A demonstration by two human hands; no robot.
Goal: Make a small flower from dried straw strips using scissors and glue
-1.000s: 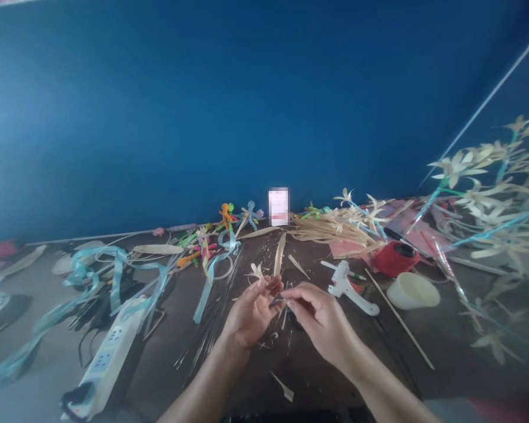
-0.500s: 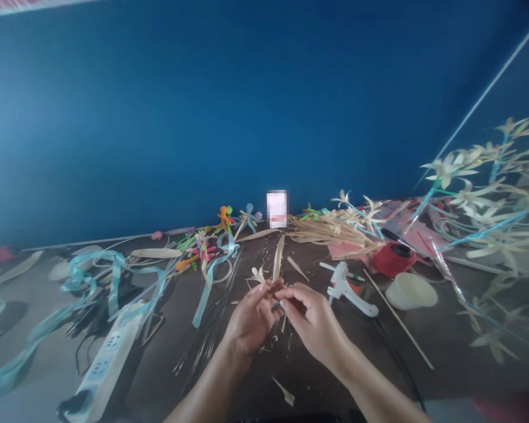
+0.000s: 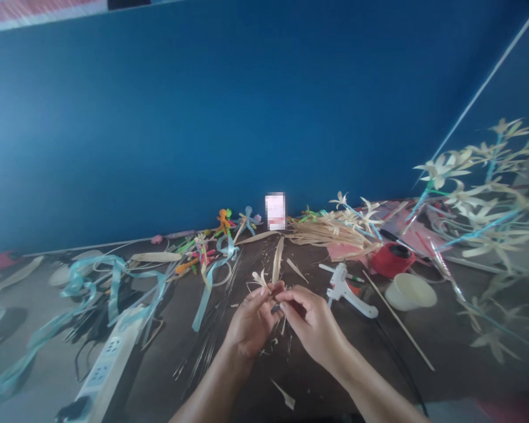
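In the middle of the table my left hand (image 3: pixel 252 320) pinches a small cream flower (image 3: pixel 260 278) made of dried-leaf strips; its petals stick up past the thumb. My right hand (image 3: pixel 307 320) is closed close beside it, thumb and forefinger pressed together at the flower's lower end. A small dark thing (image 3: pixel 276 307) shows between the two hands, too little of it to name. Just beyond the fingers lies a dried leaf strip (image 3: pixel 278 258). Leaf scraps (image 3: pixel 285 395) are scattered below and around the hands.
To the right lie a white glue gun (image 3: pixel 347 292), a thin stick (image 3: pixel 399 320), a red tape roll (image 3: pixel 392 259), a white cup (image 3: pixel 409 292) and finished flower stems (image 3: pixel 443 170). On the left are a power strip (image 3: pixel 110 358), blue ribbon (image 3: pixel 39 343) and thin wires (image 3: pixel 211 329).
The view has shifted slightly. Both hands keep almost the same pose, with the flower still held between them.
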